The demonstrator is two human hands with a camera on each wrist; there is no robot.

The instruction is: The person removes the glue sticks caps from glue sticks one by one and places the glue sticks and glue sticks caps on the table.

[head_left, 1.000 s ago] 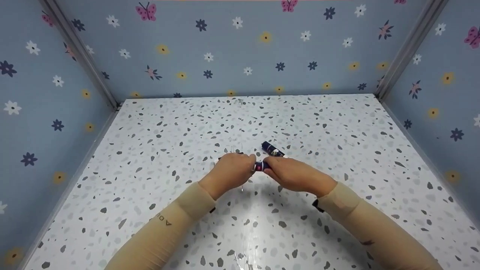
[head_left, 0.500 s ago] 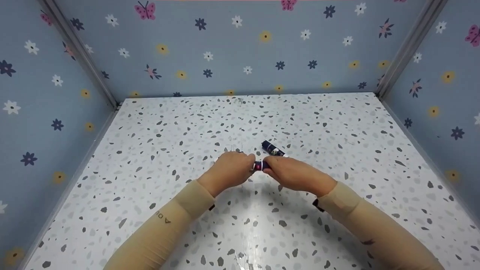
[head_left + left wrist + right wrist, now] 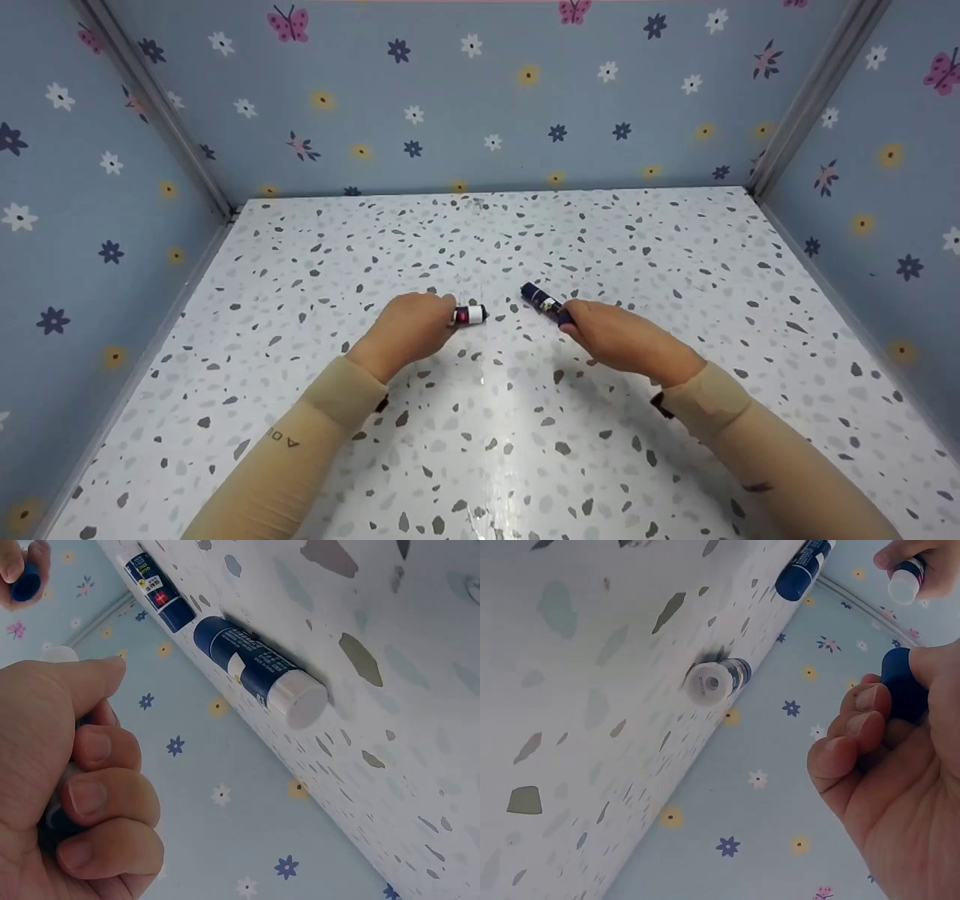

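Note:
My left hand grips a glue stick, its label and white uncapped end sticking out past the thumb side. Most of that stick's body is hidden in the curled fingers. Between thumb and fingers, my right hand pinches a dark blue cap. A second glue stick, dark blue with a label, lies on the table just beyond the right hand. Another glue stick, blue with a white end, lies near the left hand, mostly hidden behind that hand in the head view.
The table is white with grey speckles. Blue panels with flowers and butterflies wall it in at the back, left and right. Grey posts stand at the back corners.
My hands, close together at the glue stick before, have moved apart, left hand leftward and right hand rightward. The cap has come off the stick and is in my right hand.

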